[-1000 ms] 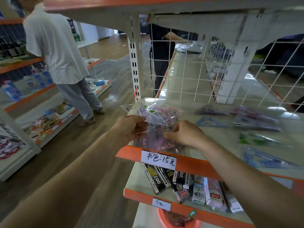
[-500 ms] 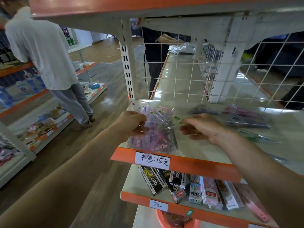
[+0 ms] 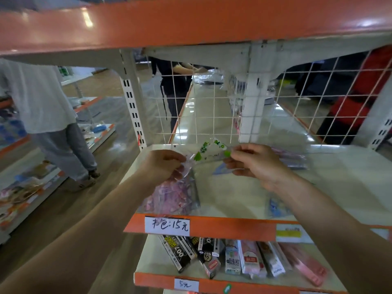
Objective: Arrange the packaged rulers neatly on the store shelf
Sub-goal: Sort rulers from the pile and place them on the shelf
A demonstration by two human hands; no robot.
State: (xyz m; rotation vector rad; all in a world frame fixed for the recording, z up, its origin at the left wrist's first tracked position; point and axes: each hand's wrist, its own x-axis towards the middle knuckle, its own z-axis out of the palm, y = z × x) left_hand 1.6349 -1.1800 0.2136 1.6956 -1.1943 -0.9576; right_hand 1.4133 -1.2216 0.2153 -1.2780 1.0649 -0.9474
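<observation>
A cream store shelf [image 3: 343,187] with an orange front lip fills the view, closed at the back by a white wire grid [image 3: 203,115] and roofed low by the upper shelf [image 3: 191,24]. Just above its left part hangs the green-printed ruler packet [image 3: 209,152], slanted and off the surface, stretched between both hands. The right hand [image 3: 256,164] pinches its right end. The left hand [image 3: 162,165] has its fingers curled on the left end, though the glare on the clear wrap makes it hard to say whether it also holds the bag beneath. Holding the packet at both ends likely keeps the floppy sleeve flat and lets it be squared up before it goes down. Directly below the left hand lies the pink ruler pile [image 3: 176,200], reaching almost to the front lip, so anything laid on it risks sliding over that edge. A bluish packet [image 3: 222,169] lies under the held one, further purple packets [image 3: 292,159] lie near the grid, and a blue packet [image 3: 277,205] lies by the lip beneath the right forearm. The widest bare room is to the right and in the middle. The grid stops any push backward, and the upper shelf limits lifting. A handwritten price label [image 3: 167,225] marks the lip, boxed goods [image 3: 212,259] fill the tier below, and a person in a white shirt [image 3: 42,102] stands in the aisle, well apart.
</observation>
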